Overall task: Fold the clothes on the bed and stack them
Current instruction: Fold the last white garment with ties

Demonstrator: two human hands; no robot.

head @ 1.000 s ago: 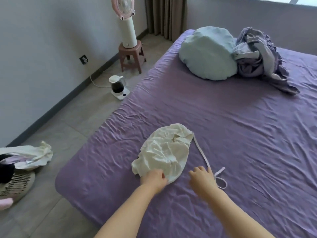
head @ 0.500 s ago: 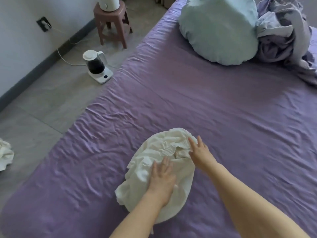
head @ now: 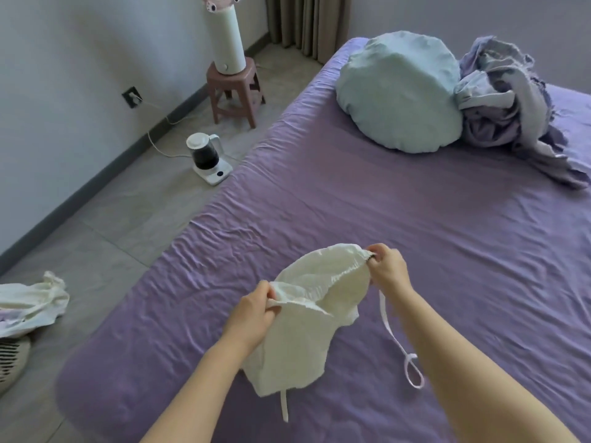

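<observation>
A cream-white garment (head: pixel 307 318) with an elastic waistband and long white drawstrings hangs above the purple bed (head: pixel 415 251). My left hand (head: pixel 252 318) grips the near end of the waistband. My right hand (head: pixel 388 266) pinches the far end, and the band is stretched between them. One drawstring (head: pixel 399 346) trails over the sheet on the right and ends in a loop. Another strip hangs below the garment's lower edge.
A pale blue pillow (head: pixel 403 91) and a crumpled lilac heap of fabric (head: pixel 511 107) lie at the head of the bed. On the floor to the left are a kettle (head: pixel 208 158), a pink stool (head: pixel 236 87) with a fan, and a laundry basket (head: pixel 12 362) with pale clothes.
Both hands have moved from resting on the flat garment to gripping its waistband, and they have lifted it off the sheet. The drawstring on the right has come back into sight.
</observation>
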